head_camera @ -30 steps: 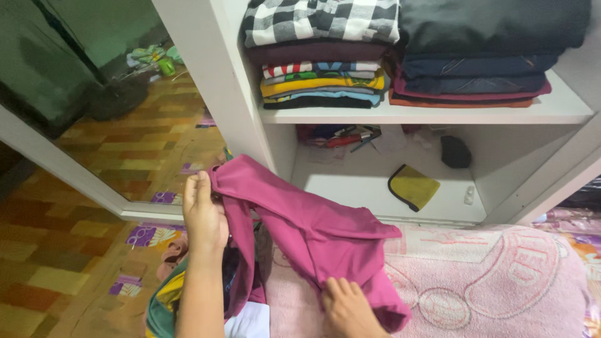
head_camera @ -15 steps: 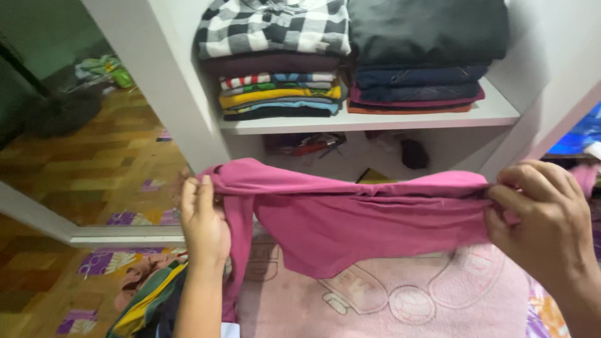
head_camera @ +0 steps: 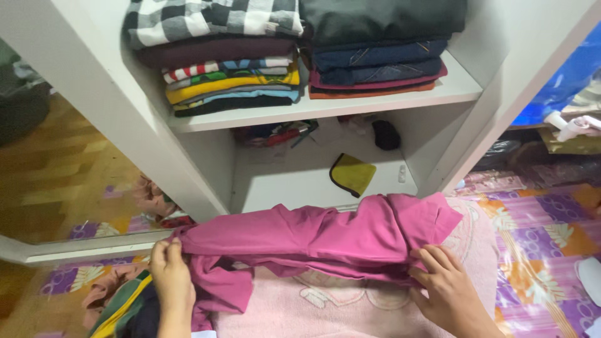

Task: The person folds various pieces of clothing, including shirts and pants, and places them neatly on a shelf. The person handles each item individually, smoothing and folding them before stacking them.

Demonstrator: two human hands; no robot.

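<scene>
We have lowered the magenta shirt [head_camera: 325, 241] from mid-air onto the pink towel [head_camera: 482, 250] near the white wardrobe [head_camera: 300, 181]. Our left hand [head_camera: 170, 281] pinches its left end; our right hand [head_camera: 446, 289] presses fingers into the right folds, so it now lies stretched flat.

I see a magenta-pink garment [head_camera: 325, 241] at six o'clock lying over a pale pink towel [head_camera: 350, 307] with a faint outlined print, and at four o'clock a purple floor mat [head_camera: 538, 231] patterned with white leaves and orange patches. At twelve o'clock the white shelf [head_camera: 388, 103] carries a black-and-white checked shirt [head_camera: 213, 19] over maroon, striped, yellow, blue and black folds, beside dark grey and navy ones. Below centre lies a mustard-yellow cloth [head_camera: 354, 174] edged in black.
</scene>
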